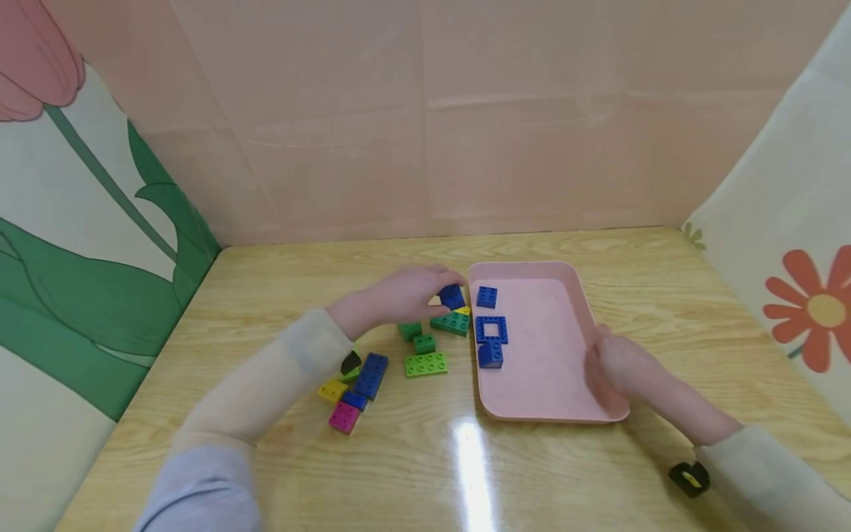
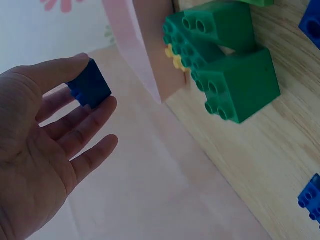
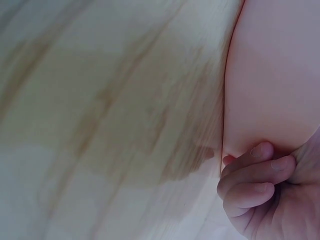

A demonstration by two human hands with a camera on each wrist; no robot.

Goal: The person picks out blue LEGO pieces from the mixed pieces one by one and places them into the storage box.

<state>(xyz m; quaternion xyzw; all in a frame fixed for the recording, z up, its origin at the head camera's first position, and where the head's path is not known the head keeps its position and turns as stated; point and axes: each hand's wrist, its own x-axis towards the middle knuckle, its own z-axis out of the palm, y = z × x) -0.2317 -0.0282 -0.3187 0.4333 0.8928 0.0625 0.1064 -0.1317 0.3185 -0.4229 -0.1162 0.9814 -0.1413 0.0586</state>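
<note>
My left hand (image 1: 408, 295) pinches a blue toy brick (image 1: 452, 297) between thumb and fingers, just outside the tray's left wall. In the left wrist view the same blue brick (image 2: 91, 85) is held up off the table, its studs facing the palm. My right hand (image 1: 625, 362) grips the right side of the pink tray (image 1: 545, 377); in the right wrist view its curled fingers (image 3: 250, 172) lie at the tray's wall. Inside the tray, along its left side, sit a small blue brick (image 1: 487, 297), a blue square frame piece (image 1: 491, 330) and another blue brick (image 1: 490, 355).
Left of the tray lie green bricks (image 1: 449, 324), a lime brick (image 1: 426, 364) and a yellow piece partly hidden. Nearer my left forearm are a long blue brick (image 1: 371, 375), a yellow brick (image 1: 332, 391) and a magenta brick (image 1: 344, 417). A pink curtain (image 1: 425, 148) hangs behind the table.
</note>
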